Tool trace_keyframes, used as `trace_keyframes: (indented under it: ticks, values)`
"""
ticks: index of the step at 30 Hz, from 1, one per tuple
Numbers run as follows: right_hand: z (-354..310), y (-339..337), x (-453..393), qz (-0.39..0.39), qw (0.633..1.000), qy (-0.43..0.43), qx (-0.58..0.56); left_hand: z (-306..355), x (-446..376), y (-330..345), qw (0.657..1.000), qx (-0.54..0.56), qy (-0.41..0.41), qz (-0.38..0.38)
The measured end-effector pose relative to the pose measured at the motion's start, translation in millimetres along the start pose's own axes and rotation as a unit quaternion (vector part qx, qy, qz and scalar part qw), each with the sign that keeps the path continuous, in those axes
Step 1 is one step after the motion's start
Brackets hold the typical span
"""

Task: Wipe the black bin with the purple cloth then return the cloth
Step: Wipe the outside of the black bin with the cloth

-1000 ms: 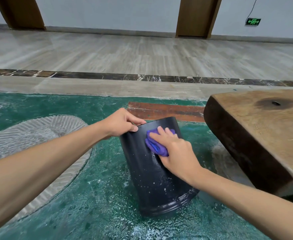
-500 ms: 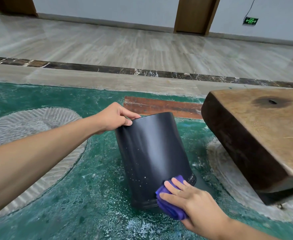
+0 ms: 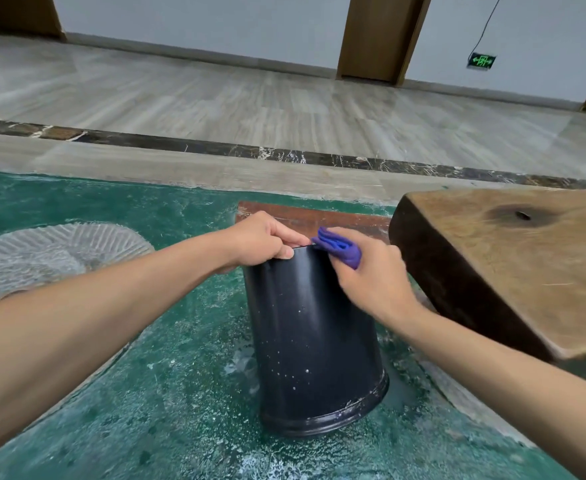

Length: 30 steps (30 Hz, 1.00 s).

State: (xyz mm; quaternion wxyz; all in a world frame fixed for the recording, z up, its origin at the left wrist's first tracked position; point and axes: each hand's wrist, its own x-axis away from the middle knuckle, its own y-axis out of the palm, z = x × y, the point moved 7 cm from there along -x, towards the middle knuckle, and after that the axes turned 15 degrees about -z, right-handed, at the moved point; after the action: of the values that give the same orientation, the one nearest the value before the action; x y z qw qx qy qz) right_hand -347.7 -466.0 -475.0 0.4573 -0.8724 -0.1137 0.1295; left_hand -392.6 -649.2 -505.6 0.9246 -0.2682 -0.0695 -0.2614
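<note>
One bin (image 3: 314,341) stood upside down and tilted on the green floor (image 3: 146,393), the left hand (image 3: 262,244) pinching its upper edge while the right hand (image 3: 371,275) held one bunched cloth (image 3: 340,247) curled in its fingers against that edge. The likely risk — a hard wipe could slide or tip the tilted bin, should the pinch slip.

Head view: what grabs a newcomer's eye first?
The black bin stands mid-frame, apparently upside down and tilted, on the green carpet. The left hand grips its top edge, while the right hand presses the purple cloth against that edge. A thick wooden slab sits at the right.
</note>
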Motion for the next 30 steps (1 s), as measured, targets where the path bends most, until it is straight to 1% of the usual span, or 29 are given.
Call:
trace_keyframes:
  ticks: [2,5,8,10,13,14,15,17,19,20,21,22,23,24,25,26,27,30]
  values:
    - [-12,14,4,-0.02,0.998,-0.015,0.06,-2,-3,0,1.0,0.02,-0.007,0.012]
    - [-31,37,24,-0.052,0.981,-0.083,0.169,-10,-4,-2,0.998,0.057,-0.02,0.024]
    - [-35,72,55,-0.14,0.936,-0.132,0.295,-15,-4,-5,0.997,0.07,-0.026,0.036]
    - [-29,91,79,-0.191,0.911,-0.149,0.334,-14,-5,-7,0.997,0.068,-0.026,0.037]
    - [-14,117,118,-0.239,0.856,-0.2,0.412,-7,-10,-4,0.998,0.051,-0.024,0.017]
    - [-7,124,131,-0.252,0.847,-0.215,0.417,-5,-11,-3,0.999,0.043,-0.022,0.011]
    - [-2,127,142,-0.264,0.846,-0.22,0.407,-3,-11,-4,0.999,0.036,-0.022,0.009]
    - [8,126,157,-0.295,0.857,-0.196,0.375,-2,-10,-6,0.999,0.03,-0.022,0.012]
    - [15,114,160,-0.314,0.862,-0.187,0.352,-3,-7,-7,1.0,0.021,-0.021,0.008]
    - [15,102,156,-0.334,0.873,-0.183,0.305,-3,-5,-7,1.0,0.016,-0.019,0.003]
    - [19,90,149,-0.354,0.889,-0.178,0.23,-1,-4,-5,1.0,0.01,-0.015,-0.002]
    - [20,76,141,-0.359,0.904,-0.178,0.147,1,-3,-4,1.0,0.004,-0.009,-0.007]
    - [19,58,129,-0.34,0.922,-0.17,0.072,4,-3,-1,1.0,-0.004,-0.004,-0.013]
    - [17,37,111,-0.291,0.942,-0.167,0.011,8,-2,2,1.0,-0.013,0.001,-0.019]
    - [16,16,93,-0.244,0.955,-0.164,-0.041,12,-2,6,0.999,-0.024,0.006,-0.027]
    - [13,1,76,-0.222,0.959,-0.159,-0.074,17,-2,10,0.999,-0.036,0.01,-0.035]
    - [10,-9,60,-0.224,0.958,-0.153,-0.09,22,-2,15,0.998,-0.045,0.016,-0.043]
    - [4,-23,22,-0.269,0.95,-0.121,-0.1,37,-1,29,0.995,-0.059,0.043,-0.072]
